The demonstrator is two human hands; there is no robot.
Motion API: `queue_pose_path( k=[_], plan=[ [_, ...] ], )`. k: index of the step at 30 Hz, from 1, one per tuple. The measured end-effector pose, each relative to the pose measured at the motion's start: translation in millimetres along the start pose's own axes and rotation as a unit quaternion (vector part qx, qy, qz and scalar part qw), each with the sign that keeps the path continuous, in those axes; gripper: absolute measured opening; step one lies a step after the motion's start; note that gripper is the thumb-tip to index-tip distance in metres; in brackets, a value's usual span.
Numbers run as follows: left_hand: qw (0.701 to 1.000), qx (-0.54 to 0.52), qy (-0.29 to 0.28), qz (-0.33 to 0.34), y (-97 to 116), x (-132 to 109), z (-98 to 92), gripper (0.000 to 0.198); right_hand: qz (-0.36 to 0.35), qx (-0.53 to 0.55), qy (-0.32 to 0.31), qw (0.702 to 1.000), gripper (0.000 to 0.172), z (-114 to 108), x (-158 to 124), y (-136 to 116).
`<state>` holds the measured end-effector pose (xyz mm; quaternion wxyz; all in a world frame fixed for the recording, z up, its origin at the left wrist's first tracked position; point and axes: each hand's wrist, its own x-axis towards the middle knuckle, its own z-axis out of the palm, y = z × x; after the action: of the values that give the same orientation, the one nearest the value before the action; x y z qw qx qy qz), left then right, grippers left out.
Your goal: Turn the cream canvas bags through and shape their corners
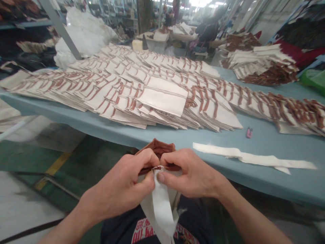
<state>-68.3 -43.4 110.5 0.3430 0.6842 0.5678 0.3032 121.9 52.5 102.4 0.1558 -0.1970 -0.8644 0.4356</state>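
Both of my hands pinch one cream and brown fabric piece [147, 200] in front of my body, at the table's near edge. My left hand [124, 183] grips the brown-edged rim from the left, thumb and forefinger pressed together. From the right, my right hand [189, 173] pinches the same rim, its thumb at the top of a white strip [162, 206]. This strip hangs down from between my fingertips. Folded brown fabric [159, 147] opens out just beyond my knuckles. The exact spot held is partly hidden by my fingers.
Overlapping rows of cream pieces with brown edges [114, 84] cover much of the blue table [220, 142]. Nearer me lie cream strips [254, 157] and a small pink tool [249, 133]. Another stack [264, 64] stands at the back right, and a metal post [61, 30] rises at the left.
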Motion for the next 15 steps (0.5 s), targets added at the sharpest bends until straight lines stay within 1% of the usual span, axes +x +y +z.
queue_pose_path(
  k=[2, 5, 8, 10, 12, 15],
  plan=[
    [0.998, 0.036, 0.027, 0.048, -4.6, -0.7, 2.9, 0.014, 0.019, 0.029, 0.006, 0.999, 0.027, 3.9, -0.2, 1.3],
    [0.991, 0.060, 0.052, 0.111, -12.0, -2.1, 7.4, 0.017, 0.038, 0.072, 0.026, 0.996, 0.024, 11.5, -0.2, 4.2],
    [0.979, 0.083, 0.081, 0.169, -18.4, -2.5, 11.6, 0.019, 0.063, 0.100, 0.044, 0.992, 0.022, 18.8, -0.2, 5.3],
    [0.969, 0.102, 0.096, 0.205, -21.3, -2.0, 13.2, 0.021, 0.080, 0.127, 0.043, 0.988, 0.021, 22.7, -0.6, 4.7],
    [0.959, 0.123, 0.098, 0.235, -23.3, -1.7, 12.9, 0.022, 0.098, 0.169, 0.037, 0.980, 0.020, 25.6, -1.6, 3.6],
    [0.945, 0.162, 0.075, 0.273, -26.0, -1.8, 8.8, 0.022, 0.133, 0.254, 0.026, 0.958, 0.020, 28.4, -4.4, 2.7]
  ],
)
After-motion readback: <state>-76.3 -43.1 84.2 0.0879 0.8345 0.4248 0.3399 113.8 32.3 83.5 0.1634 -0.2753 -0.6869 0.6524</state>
